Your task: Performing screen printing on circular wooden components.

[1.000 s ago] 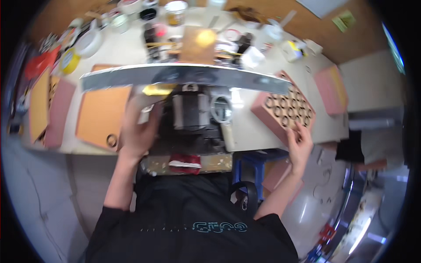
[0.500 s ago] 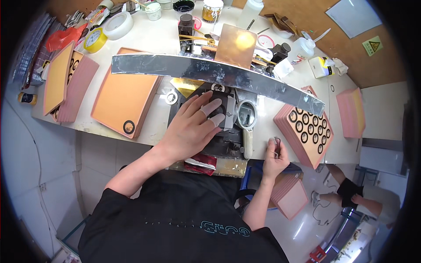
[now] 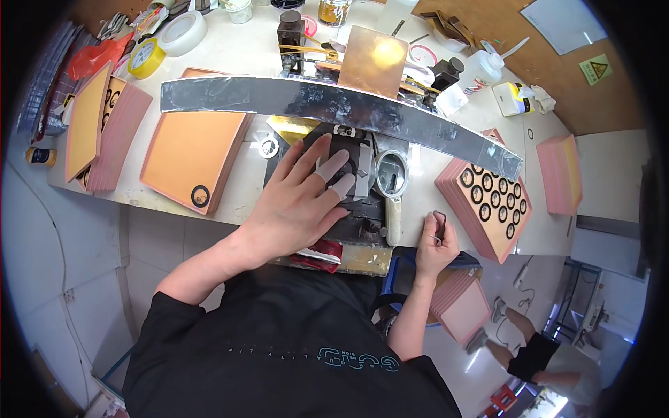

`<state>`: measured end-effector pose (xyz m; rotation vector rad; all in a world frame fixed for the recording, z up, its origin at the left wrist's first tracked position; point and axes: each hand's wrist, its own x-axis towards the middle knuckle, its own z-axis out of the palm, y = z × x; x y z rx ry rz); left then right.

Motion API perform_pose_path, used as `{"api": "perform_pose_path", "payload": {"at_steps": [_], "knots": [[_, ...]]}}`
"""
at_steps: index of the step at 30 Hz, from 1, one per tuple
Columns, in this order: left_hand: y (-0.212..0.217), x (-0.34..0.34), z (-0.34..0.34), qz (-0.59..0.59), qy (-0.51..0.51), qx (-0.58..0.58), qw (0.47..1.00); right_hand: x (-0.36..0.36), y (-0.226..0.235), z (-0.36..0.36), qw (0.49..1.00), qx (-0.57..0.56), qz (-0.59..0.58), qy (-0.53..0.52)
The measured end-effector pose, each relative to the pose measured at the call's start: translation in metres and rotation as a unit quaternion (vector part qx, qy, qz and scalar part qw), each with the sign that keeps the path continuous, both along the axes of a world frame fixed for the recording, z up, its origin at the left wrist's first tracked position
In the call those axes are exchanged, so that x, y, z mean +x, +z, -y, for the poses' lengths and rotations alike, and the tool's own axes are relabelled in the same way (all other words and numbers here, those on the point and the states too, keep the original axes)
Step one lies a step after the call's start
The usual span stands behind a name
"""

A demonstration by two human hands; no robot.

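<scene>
My left hand rests over a black work fixture, its fingers spread, with pale finger cots on two of them. The fingertips reach a dark round part of the fixture; whatever lies under them is hidden. To the right of the fixture, my right hand is closed on a thin, curved, dark metal tool whose exact kind I cannot make out. Between the hands a round magnifier with a pale handle lies at the fixture's side. A yellow piece and a small round disc sit beyond my left hand.
A long dark bar spans above the work area. At right stand stacked trays of black-rimmed round parts; at left, an orange tray carries one such ring. Bottles and tape rolls line the back. A person is beyond the bench.
My left hand stays over the fixture, its fingers slightly more spread. My right hand still holds the thin tool. The view has shifted slightly, and the person at right has moved lower in it.
</scene>
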<state>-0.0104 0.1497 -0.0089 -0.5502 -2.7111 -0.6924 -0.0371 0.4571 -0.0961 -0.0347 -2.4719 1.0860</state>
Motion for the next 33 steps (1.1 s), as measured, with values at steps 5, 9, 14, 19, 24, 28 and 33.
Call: {"api": "perform_pose_path", "payload": {"at_steps": [5,9,14,19,24,28,33], "knots": [[0.005,0.014,-0.002,0.049,0.018,-0.013,0.999,0.033,0.031,0.013,0.971,-0.089,0.093,0.204],[0.012,0.013,0.008,0.092,-0.027,0.017,0.995,0.058,0.048,0.064,0.894,0.023,0.069,0.442],[0.002,0.034,0.041,0.049,0.059,0.173,0.982,0.027,0.075,0.07,0.858,0.006,0.029,0.514],[0.008,0.062,0.063,-0.099,0.122,0.275,0.949,-0.051,0.112,0.099,0.926,0.037,-0.081,0.366],[0.012,0.087,0.101,-0.208,0.218,0.296,0.907,-0.038,0.102,0.109,0.913,0.045,0.002,0.406],[0.007,0.091,0.101,-0.236,0.192,0.302,0.904,-0.019,0.11,0.098,0.888,0.046,0.011,0.457],[0.038,0.047,0.064,-0.302,0.012,0.267,0.915,-0.067,0.106,0.123,0.944,0.02,-0.022,0.328]]}}
